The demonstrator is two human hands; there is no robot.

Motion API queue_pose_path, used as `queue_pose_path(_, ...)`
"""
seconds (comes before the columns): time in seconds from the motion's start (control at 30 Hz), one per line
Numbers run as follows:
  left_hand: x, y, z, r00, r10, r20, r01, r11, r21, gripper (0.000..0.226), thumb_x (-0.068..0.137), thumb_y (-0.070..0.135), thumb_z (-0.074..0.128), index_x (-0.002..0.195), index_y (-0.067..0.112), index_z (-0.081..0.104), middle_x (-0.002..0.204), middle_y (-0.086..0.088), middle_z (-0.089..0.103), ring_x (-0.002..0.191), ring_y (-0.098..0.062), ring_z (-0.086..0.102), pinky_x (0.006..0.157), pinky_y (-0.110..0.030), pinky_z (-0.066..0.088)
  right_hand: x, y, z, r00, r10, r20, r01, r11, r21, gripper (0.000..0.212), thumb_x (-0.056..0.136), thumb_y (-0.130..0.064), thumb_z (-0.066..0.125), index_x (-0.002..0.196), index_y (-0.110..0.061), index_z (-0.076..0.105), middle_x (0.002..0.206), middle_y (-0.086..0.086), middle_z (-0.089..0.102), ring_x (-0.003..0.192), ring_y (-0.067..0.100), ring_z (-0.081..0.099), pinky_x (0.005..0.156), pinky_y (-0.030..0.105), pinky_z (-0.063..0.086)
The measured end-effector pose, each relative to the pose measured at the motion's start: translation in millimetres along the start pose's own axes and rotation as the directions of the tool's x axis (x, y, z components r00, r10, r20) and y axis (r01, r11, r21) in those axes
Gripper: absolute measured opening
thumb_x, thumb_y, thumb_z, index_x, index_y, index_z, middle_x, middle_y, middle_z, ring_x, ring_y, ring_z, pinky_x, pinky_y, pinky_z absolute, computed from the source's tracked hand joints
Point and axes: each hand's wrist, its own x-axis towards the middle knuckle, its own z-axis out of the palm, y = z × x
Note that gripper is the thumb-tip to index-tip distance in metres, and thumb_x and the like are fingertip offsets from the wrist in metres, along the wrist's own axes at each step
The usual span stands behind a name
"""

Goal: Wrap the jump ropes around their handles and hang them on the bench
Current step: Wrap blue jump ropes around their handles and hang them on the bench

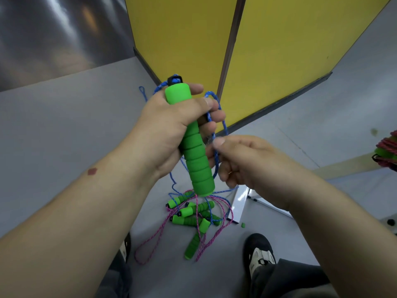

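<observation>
Up in front of the person, the left hand [169, 125] grips a green foam handle [190, 138] with its fingers curled around the upper part. The handle stands almost straight up, a little tilted. Just to its right, the right hand [242, 160] pinches the blue rope [216, 117] between thumb and finger (the rope loops up past the left fingers). Down below both hands, more green handles [191, 214] lie in a pile on the grey floor [64, 130], tangled with pink rope [150, 244] and blue rope. Far off to the right of the right hand, a wrapped red rope bundle [387, 151] shows at the edge.
</observation>
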Motion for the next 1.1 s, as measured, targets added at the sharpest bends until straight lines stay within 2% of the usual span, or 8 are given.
queue_pose_path(0.17, 6, -4, -9, 0.999, 0.030, -0.031, -0.026, 0.992, 0.121, 0.036, 0.094, 0.001, 0.069, 0.127, 0.007, 0.057, 0.093, -0.009, 0.078, 0.077, -0.020, 0.077, 0.058, -0.023, 0.056, 0, -2, 0, 0.969, -0.185, -0.164, 0.191, 0.981, 0.025, 0.024, 0.103, -0.019, 0.053, 0.093, -0.018, 0.074, 0.082, 0.004, 0.069, 0.058, 0.013, 0.048, 0.053, 0.025, 0.040)
queue_pose_path(0.4, -3, -23, 2, 0.973, -0.061, 0.224, -0.036, 0.913, 0.405, 0.036, 0.087, 0.001, 0.074, 0.122, 0.005, 0.067, 0.084, -0.009, 0.069, 0.079, -0.021, 0.068, 0.068, -0.031, 0.060, 1, -6, -7, 0.893, -0.266, -0.364, 0.303, 0.952, 0.047, 0.027, 0.104, -0.022, 0.052, 0.100, -0.023, 0.078, 0.077, 0.003, 0.061, 0.057, 0.016, 0.033, 0.053, 0.034, 0.025)
queue_pose_path(0.5, -2, -22, 4, 0.980, -0.041, 0.195, -0.024, 0.948, 0.318, 0.038, 0.090, -0.005, 0.072, 0.125, 0.004, 0.062, 0.083, -0.013, 0.071, 0.070, -0.022, 0.067, 0.066, -0.031, 0.059, 2, -6, -6, 0.911, -0.213, -0.354, 0.266, 0.957, 0.110, 0.026, 0.104, -0.023, 0.051, 0.098, -0.020, 0.077, 0.075, 0.017, 0.060, 0.055, 0.012, 0.037, 0.052, 0.030, 0.027)
queue_pose_path(0.63, -1, -12, 5, 0.994, -0.001, 0.105, -0.009, 0.995, 0.095, 0.036, 0.093, -0.006, 0.068, 0.125, 0.007, 0.057, 0.075, -0.004, 0.071, 0.065, -0.019, 0.067, 0.060, -0.027, 0.057, 2, -2, -2, 0.954, -0.136, -0.267, 0.182, 0.971, 0.155, 0.028, 0.104, -0.029, 0.051, 0.090, -0.024, 0.075, 0.079, -0.002, 0.065, 0.057, 0.013, 0.041, 0.050, 0.026, 0.033)
queue_pose_path(0.77, 6, -2, -3, 0.999, 0.040, -0.026, -0.041, 0.998, -0.038, 0.036, 0.094, -0.003, 0.068, 0.127, 0.007, 0.056, 0.086, -0.009, 0.075, 0.079, -0.025, 0.074, 0.059, -0.026, 0.057, 0, 0, -2, 0.989, -0.110, -0.094, 0.111, 0.994, 0.005, 0.023, 0.102, -0.026, 0.055, 0.094, -0.019, 0.075, 0.082, 0.001, 0.071, 0.057, 0.013, 0.045, 0.052, 0.024, 0.038)
queue_pose_path(0.9, 4, -7, -6, 1.000, 0.016, 0.015, -0.018, 0.991, 0.133, 0.049, 0.093, -0.005, 0.068, 0.135, 0.012, 0.052, 0.097, -0.010, 0.079, 0.084, -0.020, 0.077, 0.057, -0.025, 0.054, -2, -7, -3, 0.940, -0.245, -0.239, 0.268, 0.961, 0.071, 0.023, 0.104, -0.016, 0.052, 0.098, -0.017, 0.074, 0.081, 0.001, 0.069, 0.057, 0.014, 0.043, 0.051, 0.024, 0.036)
queue_pose_path(1.0, -3, -19, 2, 0.977, -0.063, 0.205, -0.014, 0.936, 0.352, 0.054, 0.087, -0.004, 0.072, 0.135, 0.016, 0.057, 0.094, -0.010, 0.076, 0.086, -0.018, 0.071, 0.060, -0.026, 0.055, -2, -12, -7, 0.890, -0.281, -0.360, 0.335, 0.937, 0.098, 0.028, 0.103, -0.018, 0.052, 0.092, -0.025, 0.077, 0.084, -0.003, 0.069, 0.054, 0.012, 0.041, 0.050, 0.024, 0.035)
queue_pose_path(1.1, -6, -26, 9, 0.975, -0.026, 0.222, -0.079, 0.890, 0.449, 0.057, 0.090, -0.002, 0.070, 0.141, 0.019, 0.055, 0.084, -0.006, 0.073, 0.081, -0.025, 0.073, 0.067, -0.031, 0.059, -2, -12, -9, 0.876, -0.249, -0.414, 0.319, 0.942, 0.109, 0.028, 0.103, -0.021, 0.053, 0.091, -0.026, 0.078, 0.083, -0.003, 0.067, 0.052, 0.012, 0.039, 0.049, 0.024, 0.032)
